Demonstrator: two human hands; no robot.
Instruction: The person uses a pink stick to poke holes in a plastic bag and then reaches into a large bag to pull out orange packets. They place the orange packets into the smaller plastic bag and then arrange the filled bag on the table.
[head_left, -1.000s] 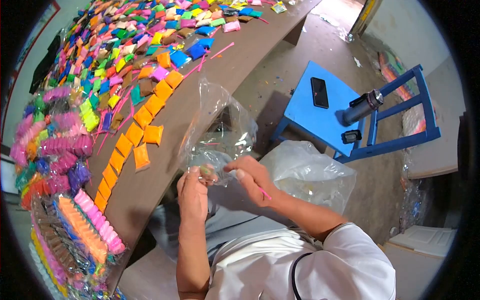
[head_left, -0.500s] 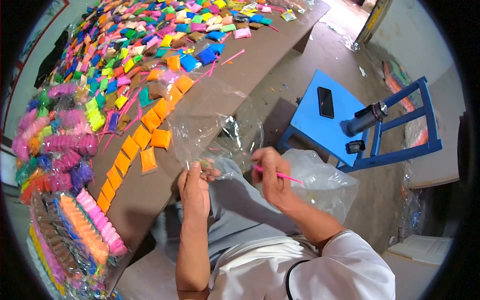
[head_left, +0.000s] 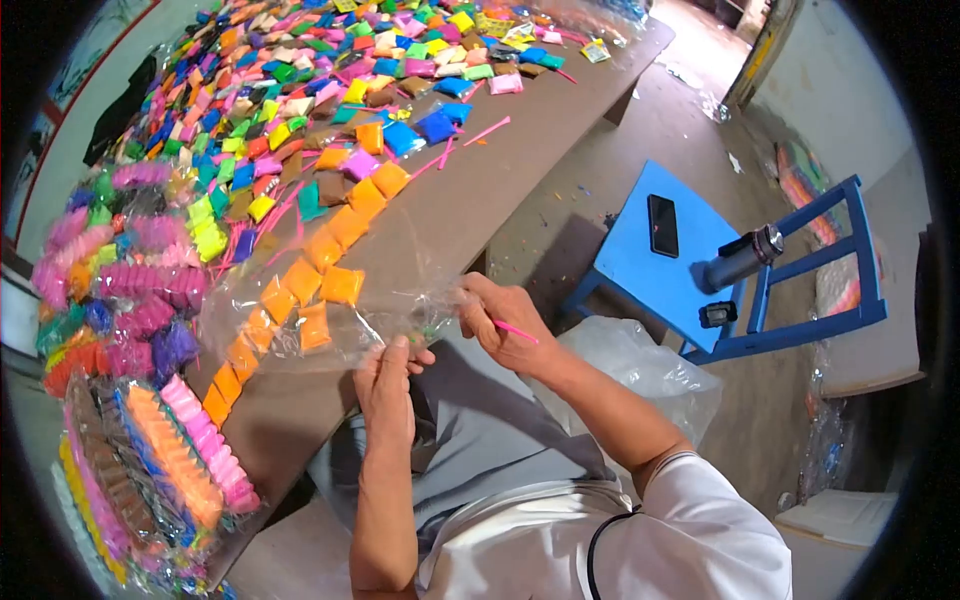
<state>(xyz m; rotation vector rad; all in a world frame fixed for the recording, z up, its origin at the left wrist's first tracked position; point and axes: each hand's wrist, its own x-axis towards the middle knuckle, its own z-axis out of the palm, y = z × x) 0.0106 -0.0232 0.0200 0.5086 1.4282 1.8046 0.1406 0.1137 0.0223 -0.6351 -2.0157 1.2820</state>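
A clear plastic bag (head_left: 375,318) stretches between my hands and over the table edge, lying partly across a row of orange packets (head_left: 342,286). My left hand (head_left: 388,385) is closed, pinching the near edge of the bag. My right hand (head_left: 505,320) is closed at the bag's right end, fingers seemingly on the film. A thin pink plastic stick (head_left: 517,332) pokes out of that same hand. The fingertips of my right hand are partly hidden.
Many colourful packets (head_left: 300,105) cover the far part of the brown table (head_left: 520,130). Bundled packets (head_left: 150,290) are stacked at the left. A blue chair (head_left: 625,240) at the right bears a phone (head_left: 663,226) and a flask (head_left: 740,262). Crumpled plastic (head_left: 640,365) lies beside my lap.
The clear bag has swung left and down over the orange packets. My right hand has moved left, closer to my left hand, still with the pink stick. My left hand stays nearly in place.
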